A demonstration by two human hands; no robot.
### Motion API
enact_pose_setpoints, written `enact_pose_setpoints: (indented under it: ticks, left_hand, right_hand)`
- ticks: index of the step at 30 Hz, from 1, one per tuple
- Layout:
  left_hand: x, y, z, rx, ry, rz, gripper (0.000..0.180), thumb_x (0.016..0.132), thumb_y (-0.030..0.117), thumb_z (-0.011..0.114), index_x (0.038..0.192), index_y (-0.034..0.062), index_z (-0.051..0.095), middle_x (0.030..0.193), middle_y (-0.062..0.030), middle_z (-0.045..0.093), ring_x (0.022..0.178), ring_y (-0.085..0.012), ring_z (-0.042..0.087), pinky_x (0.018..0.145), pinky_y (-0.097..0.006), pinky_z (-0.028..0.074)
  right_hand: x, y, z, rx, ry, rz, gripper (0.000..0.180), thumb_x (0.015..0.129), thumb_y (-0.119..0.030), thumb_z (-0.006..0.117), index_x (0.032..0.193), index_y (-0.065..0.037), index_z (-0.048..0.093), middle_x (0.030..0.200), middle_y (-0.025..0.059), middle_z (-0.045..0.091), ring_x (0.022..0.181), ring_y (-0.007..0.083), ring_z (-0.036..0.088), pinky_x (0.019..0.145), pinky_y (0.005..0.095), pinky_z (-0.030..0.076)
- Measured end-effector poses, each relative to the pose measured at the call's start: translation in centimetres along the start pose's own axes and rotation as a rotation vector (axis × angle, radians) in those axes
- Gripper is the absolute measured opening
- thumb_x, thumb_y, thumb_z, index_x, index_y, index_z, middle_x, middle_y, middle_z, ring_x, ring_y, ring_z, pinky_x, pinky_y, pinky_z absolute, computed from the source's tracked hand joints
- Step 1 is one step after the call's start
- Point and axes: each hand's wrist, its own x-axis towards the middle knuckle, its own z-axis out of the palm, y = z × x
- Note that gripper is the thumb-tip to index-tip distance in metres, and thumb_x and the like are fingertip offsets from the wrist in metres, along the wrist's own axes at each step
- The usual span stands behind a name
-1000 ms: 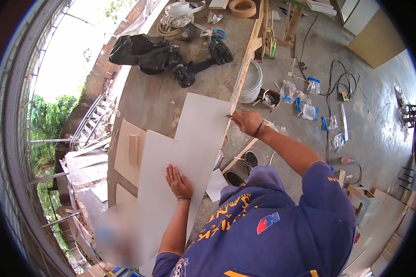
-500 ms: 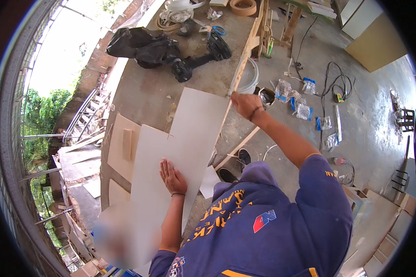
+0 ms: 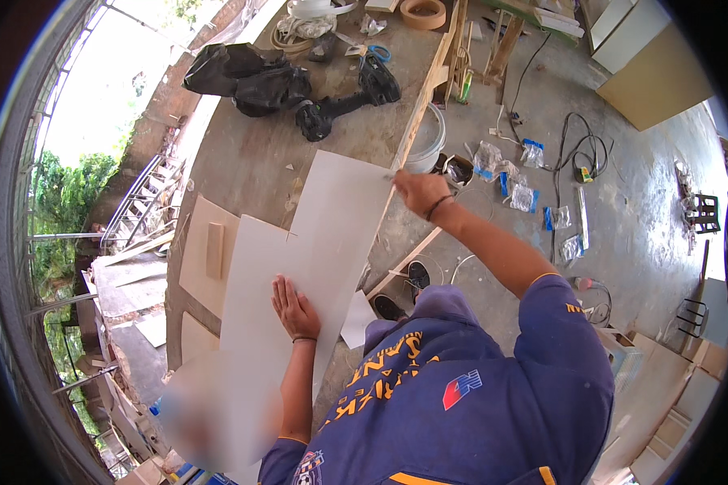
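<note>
Left hand (image 3: pixel 295 309) lies flat, fingers spread, palm down on the white panel (image 3: pixel 299 267), holding nothing. Right hand (image 3: pixel 416 191) is at the panel's far right corner, fingers curled at the edge; can't tell if it pinches it. Panel lies flat on the workbench (image 3: pixel 251 162), over a tan board (image 3: pixel 206 255). Black bag (image 3: pixel 247 79) lies farther up the bench; white bucket (image 3: pixel 427 139) stands beside it.

- Your hands: two, left hand (image 3: pixel 295 307), right hand (image 3: pixel 419 192).
- White panel (image 3: pixel 299 267): one.
- Black bag (image 3: pixel 247 77): one.
- Bucket (image 3: pixel 427 141): one.
- Tape roll (image 3: pixel 423 12): one.
</note>
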Motion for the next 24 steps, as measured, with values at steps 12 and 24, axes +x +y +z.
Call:
enact_pose_setpoints:
  ticks: [12, 24]
  left_hand:
    - [-0.2, 0.0, 0.0, 0.012, -0.014, -0.013, 0.046, 0.092, 0.016, 0.039, 0.135, 0.0017, 0.041, 0.146, -0.0121, 0.033, 0.138, -0.0285, 0.025, 0.112, -0.045, 0.014]
    - [0.2, 0.2, 0.3, 0.013, -0.011, -0.012, 0.044, 0.092, 0.017, 0.039, 0.133, 0.0004, 0.043, 0.145, -0.0140, 0.035, 0.137, -0.0302, 0.026, 0.112, -0.046, 0.016]
  right_hand:
    - [1.4, 0.4, -1.6, -0.090, -0.098, 0.108, 0.024, 0.092, -0.030, 0.042, 0.095, -0.011, 0.056, 0.076, 0.0163, 0.066, 0.071, 0.0359, 0.065, 0.060, 0.0475, 0.049]
    - [-2.5, 0.8, 6.2, 0.047, 0.196, -0.192, 0.015, 0.088, -0.025, 0.046, 0.097, -0.016, 0.056, 0.072, 0.0103, 0.062, 0.066, 0.0304, 0.063, 0.057, 0.0459, 0.049]
